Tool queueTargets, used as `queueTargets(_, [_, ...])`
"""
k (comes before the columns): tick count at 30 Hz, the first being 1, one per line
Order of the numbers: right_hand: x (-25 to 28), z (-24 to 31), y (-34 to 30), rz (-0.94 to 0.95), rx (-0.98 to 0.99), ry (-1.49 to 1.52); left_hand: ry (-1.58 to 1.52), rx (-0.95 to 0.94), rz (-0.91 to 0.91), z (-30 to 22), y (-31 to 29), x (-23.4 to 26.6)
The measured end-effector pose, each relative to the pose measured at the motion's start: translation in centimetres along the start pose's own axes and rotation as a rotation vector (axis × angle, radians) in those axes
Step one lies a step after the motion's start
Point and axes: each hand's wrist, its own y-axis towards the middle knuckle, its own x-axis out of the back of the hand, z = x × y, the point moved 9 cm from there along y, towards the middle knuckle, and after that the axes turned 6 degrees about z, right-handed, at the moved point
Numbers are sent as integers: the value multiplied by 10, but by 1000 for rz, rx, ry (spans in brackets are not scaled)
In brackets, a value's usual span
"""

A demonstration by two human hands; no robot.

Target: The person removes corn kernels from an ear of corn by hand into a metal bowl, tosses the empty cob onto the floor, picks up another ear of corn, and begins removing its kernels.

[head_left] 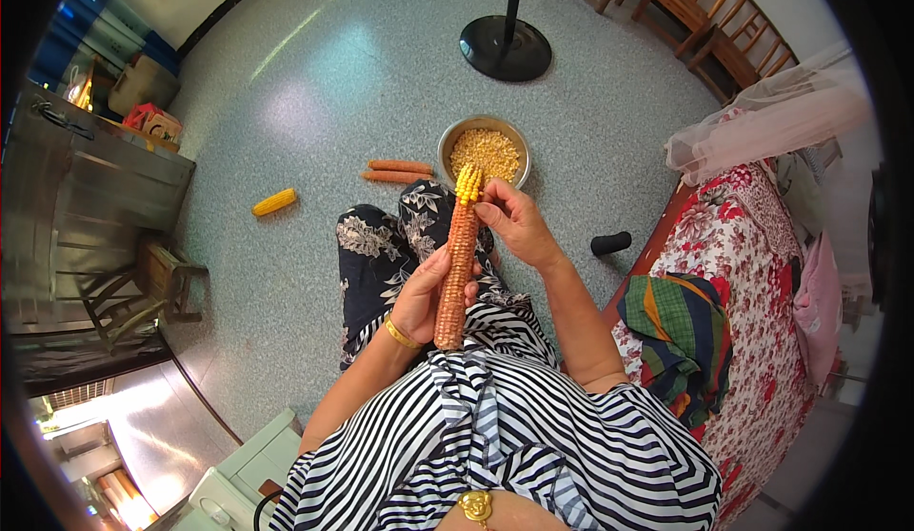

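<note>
A long ear of corn (458, 262) stands upright before my body, its tip pointing away from me. Most of it is bare reddish cob; yellow kernels remain only near the tip. My left hand (426, 295) is wrapped round the cob's middle. At the tip, my right hand (517, 221) presses thumb and bent fingers against the kernels from the right side; its fingertips are partly hidden. Just beyond the tip, a metal bowl (445, 155) on the floor holds loose yellow kernels (487, 150).
Two bare cobs (400, 171) lie left of the bowl, and a full yellow ear (275, 201) farther left. A black round stand base (506, 47) is ahead. Right are a black cylinder (611, 243) and a floral-covered bed (733, 340); wooden chairs (681, 12) stand far right.
</note>
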Motion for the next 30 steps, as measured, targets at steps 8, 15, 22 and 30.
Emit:
queueTargets(8, [5,10,1,47,-25,132,-179,27,72,5,-1,-2])
queueTargets(15, [45,15,12,-132,6,4,-159,-4,64,-2,-1,0])
queueTargets(22, [111,33,17,-687,151,-969,-27,-43,54,-8,0,-6])
queueTargets(30, [35,0,10,-221,-122,-368,123,-69,4,-12,1,0])
